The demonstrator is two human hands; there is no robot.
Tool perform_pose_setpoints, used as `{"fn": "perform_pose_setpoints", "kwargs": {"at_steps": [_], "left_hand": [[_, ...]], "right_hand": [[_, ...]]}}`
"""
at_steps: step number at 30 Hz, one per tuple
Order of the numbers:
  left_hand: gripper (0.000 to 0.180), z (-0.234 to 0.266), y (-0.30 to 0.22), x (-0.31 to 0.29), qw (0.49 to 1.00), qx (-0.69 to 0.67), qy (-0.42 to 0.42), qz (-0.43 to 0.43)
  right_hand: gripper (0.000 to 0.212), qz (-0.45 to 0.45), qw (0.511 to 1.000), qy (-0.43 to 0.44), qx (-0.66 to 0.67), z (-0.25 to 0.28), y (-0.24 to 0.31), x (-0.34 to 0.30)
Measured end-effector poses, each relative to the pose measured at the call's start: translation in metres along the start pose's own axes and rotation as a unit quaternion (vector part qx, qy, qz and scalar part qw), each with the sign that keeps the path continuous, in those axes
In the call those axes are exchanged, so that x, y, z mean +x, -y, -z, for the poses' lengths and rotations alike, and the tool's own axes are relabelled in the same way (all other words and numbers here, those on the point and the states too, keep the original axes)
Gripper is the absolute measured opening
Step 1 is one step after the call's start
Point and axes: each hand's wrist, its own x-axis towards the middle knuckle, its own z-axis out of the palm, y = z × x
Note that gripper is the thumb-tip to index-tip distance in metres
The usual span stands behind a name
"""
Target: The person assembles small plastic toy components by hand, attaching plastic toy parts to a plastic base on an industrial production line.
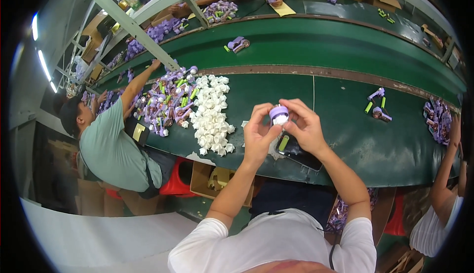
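mid-frame, left hand (257, 134) and right hand (305, 131) are pinching a round purple plastic part (279, 111), likely light, stiff, best rim-held

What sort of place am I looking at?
Probably a factory assembly line: the bench holds heaps of purple parts and white pieces, a co-worker works alongside, and a long green belt runs beyond.

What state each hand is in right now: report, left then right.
Left hand: closed, holding a purple-and-white piece.
Right hand: closed, holding the same purple-and-white piece from its other side.
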Motion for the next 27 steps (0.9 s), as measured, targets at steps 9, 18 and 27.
{"fn": "perform_pose_setpoints", "kwargs": {"at_steps": [9, 18, 27], "left_hand": [[0.041, -0.002, 0.039, 0.003, 0.988, 0.116, -0.091, 0.050], [0.059, 0.019, 0.063, -0.039, 0.971, 0.116, -0.160, 0.134], [0.033, -0.002, 0.073, -0.046, 0.981, 0.014, -0.067, 0.181]], "right_hand": [[0.030, -0.137, 0.984, -0.109, 0.005, -0.001, -0.039, 0.007], [0.059, 0.036, 0.769, -0.132, -0.625, 0.189, -0.056, 0.040], [0.022, -0.097, 0.660, -0.074, -0.741, 0.288, -0.025, -0.059]]}}
